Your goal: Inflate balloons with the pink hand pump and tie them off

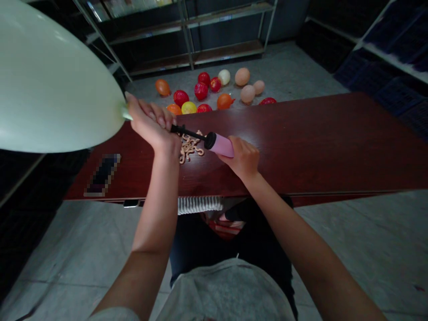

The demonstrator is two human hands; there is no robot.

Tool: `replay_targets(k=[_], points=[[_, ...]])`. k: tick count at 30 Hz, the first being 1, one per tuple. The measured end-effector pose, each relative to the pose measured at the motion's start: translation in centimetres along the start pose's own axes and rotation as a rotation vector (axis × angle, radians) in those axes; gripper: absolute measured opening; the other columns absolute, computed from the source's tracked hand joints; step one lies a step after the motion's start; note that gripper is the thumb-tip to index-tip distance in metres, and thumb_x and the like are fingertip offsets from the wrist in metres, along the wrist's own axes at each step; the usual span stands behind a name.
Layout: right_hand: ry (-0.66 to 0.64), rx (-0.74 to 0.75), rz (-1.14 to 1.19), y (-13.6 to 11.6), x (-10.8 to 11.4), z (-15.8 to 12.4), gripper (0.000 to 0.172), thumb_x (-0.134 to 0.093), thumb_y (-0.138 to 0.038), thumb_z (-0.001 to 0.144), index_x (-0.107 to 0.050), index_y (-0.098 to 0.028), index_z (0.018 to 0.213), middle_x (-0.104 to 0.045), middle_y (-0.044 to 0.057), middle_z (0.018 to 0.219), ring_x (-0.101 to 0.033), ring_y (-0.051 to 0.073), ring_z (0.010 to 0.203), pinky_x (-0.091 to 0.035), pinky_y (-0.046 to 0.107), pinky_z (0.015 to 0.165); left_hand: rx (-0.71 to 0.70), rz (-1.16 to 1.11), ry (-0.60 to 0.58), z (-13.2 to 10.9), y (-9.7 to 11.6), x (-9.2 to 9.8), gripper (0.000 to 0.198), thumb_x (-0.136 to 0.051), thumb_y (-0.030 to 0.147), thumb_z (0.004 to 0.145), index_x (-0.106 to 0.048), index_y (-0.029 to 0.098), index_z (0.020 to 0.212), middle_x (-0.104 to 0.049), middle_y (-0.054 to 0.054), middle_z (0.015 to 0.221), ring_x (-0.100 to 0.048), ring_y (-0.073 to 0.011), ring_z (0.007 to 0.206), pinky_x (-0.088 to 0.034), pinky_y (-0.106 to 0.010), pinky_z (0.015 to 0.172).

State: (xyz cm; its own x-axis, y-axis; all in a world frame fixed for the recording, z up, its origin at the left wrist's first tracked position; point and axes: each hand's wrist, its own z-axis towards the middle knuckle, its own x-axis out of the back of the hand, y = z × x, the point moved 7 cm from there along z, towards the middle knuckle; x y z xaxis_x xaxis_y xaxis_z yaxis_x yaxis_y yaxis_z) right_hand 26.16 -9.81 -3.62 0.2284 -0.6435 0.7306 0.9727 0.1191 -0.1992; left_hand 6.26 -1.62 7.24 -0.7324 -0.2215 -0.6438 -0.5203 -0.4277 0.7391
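A large pale green balloon (56, 84) fills the upper left, its neck by the thumb of my left hand (152, 120). My left fingers are closed around the balloon's neck and the far end of a balloon pump. They hide where the two join. The pump has a pink barrel (222, 146), with a thin black rod between it and my left hand. Wrapped round the barrel's near end is my right hand (244, 158). A small heap of uninflated beige balloons (190, 149) lies on the dark red table (317, 142) below the rod.
A blurred-out phone (102, 174) lies at the table's left. Beyond the far edge, several small inflated balloons, such as a red one (201, 91) and an orange one (162, 87), rest on the floor. Metal shelves (230, 55) stand behind, with dark crates (361, 71) on the right.
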Motion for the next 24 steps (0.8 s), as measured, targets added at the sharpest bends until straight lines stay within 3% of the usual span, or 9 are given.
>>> replay_targets(k=[6, 10, 16, 24], points=[[0.017, -0.041, -0.061, 0.5, -0.1, 0.0, 0.050, -0.054, -0.059, 0.089, -0.060, -0.015, 0.113, -0.070, 0.009, 0.090, -0.063, 0.024, 0.080, -0.037, 0.032, 0.068, 0.077, 0.001, -0.023, -3.1, -5.9, -1.6, 0.045, -0.035, 0.049, 0.102, -0.031, 0.022, 0.065, -0.023, 0.005, 0.052, -0.032, -0.0111, 0.041, -0.029, -0.025, 0.042], [0.036, -0.025, -0.069, 0.3, 0.1, 0.0, 0.049, -0.054, -0.059, 0.089, -0.061, -0.016, 0.111, -0.070, 0.009, 0.090, -0.063, 0.023, 0.080, -0.036, 0.031, 0.068, 0.098, 0.002, 0.004, -3.4, -7.0, -1.1, 0.046, -0.036, 0.054, 0.100, -0.036, 0.022, 0.067, -0.028, 0.005, 0.054, -0.035, -0.0111, 0.041, -0.030, -0.025, 0.042], [-0.009, 0.085, -0.081, -0.9, -0.1, -0.2, 0.046, -0.053, -0.058, 0.090, -0.062, -0.017, 0.110, -0.069, 0.007, 0.087, -0.060, 0.021, 0.079, -0.033, 0.031, 0.068, 0.104, -0.068, 0.026, -1.9, -4.7, 1.7, 0.047, -0.039, 0.051, 0.100, -0.030, 0.023, 0.062, -0.022, 0.006, 0.051, -0.025, -0.0104, 0.038, -0.026, -0.025, 0.041], [-0.039, 0.190, -0.083, -2.0, 0.1, -0.6, 0.043, -0.058, -0.050, 0.090, -0.060, -0.016, 0.116, -0.069, 0.007, 0.092, -0.059, 0.021, 0.081, -0.035, 0.032, 0.071, 0.106, -0.167, 0.025, 1.4, 1.0, 5.4, 0.042, -0.029, 0.022, 0.101, -0.016, 0.023, 0.061, -0.013, 0.007, 0.043, -0.013, -0.0096, 0.035, -0.017, -0.027, 0.041]])
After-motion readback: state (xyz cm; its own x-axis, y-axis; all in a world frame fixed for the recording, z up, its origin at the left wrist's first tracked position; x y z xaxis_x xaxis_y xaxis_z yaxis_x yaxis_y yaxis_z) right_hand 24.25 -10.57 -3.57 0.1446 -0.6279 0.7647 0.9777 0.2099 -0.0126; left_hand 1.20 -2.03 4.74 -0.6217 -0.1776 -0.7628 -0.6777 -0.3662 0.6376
